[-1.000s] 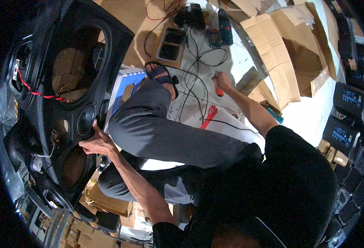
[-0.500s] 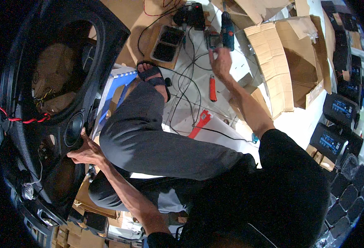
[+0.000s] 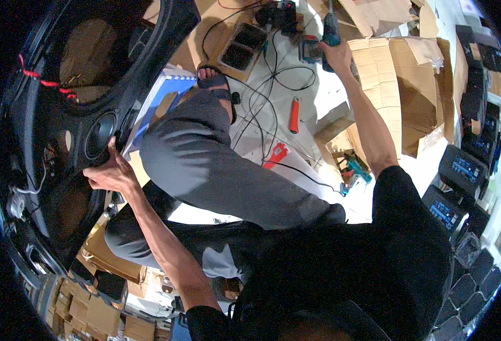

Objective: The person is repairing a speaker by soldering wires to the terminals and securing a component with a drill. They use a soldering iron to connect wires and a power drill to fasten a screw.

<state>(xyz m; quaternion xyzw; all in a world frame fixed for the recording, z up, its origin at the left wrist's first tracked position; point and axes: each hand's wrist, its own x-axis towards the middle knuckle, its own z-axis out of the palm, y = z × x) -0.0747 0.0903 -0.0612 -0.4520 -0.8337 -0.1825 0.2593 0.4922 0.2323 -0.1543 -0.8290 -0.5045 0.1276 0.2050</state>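
Observation:
A large black speaker cabinet (image 3: 71, 128) with open round holes and a small round driver (image 3: 100, 134) stands at my left. My left hand (image 3: 113, 171) grips the cabinet's near edge just below that driver, thumb and forefinger spread over its face; its other fingers are partly hidden. My right arm is stretched forward. At the far right of the floor, my right hand (image 3: 337, 55) is closed around the grip of a teal and black cordless drill (image 3: 330, 33), its long bit directed away from me. Twisted red wire (image 3: 31, 74) crosses the cabinet.
An opened cardboard box (image 3: 378, 94) lies right of the drill. On the floor are a red-handled tool (image 3: 294, 116), a red tool (image 3: 276, 154), tangled black cable (image 3: 273, 79) and a two-part black tray (image 3: 242, 48). A teal power tool (image 3: 357, 170) lies by my right arm.
My right hand has closed on the drill's grip and shifted right with it. The view has turned, so the cabinet and my left hand appear higher; that hand keeps its hold.

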